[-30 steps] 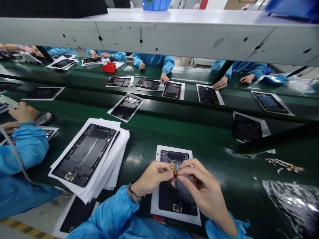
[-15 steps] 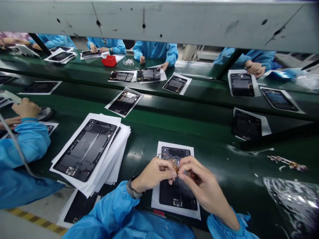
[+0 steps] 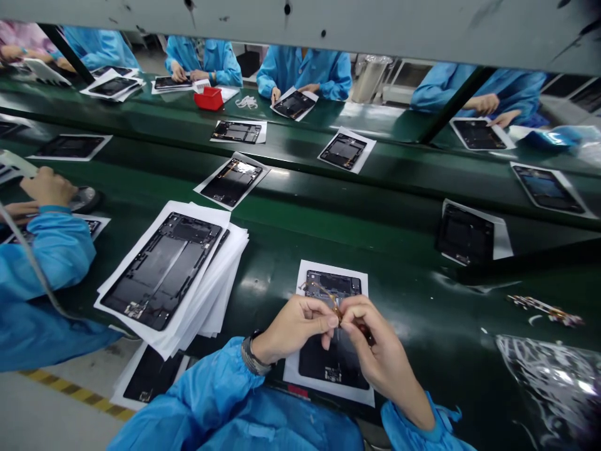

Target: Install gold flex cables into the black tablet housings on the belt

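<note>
Bare left hand (image 3: 295,329) and right hand (image 3: 375,354), both cuffed in blue fabric, pinch a thin amber flexible ribbon cable (image 3: 323,294) narrowly between their fingertips, just above a matte black tablet frame (image 3: 333,369) on a white paper sheet (image 3: 293,369). Beyond, a thick stack of paper-backed black frames (image 3: 162,269) and a crumpled silvery plastic bag (image 3: 544,388) lie on the glossy dark-green conveyor belt (image 3: 413,300).

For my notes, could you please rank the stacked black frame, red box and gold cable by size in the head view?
Largest: the stacked black frame. The gold cable and red box look alike; distance leaves them unranked.
</note>
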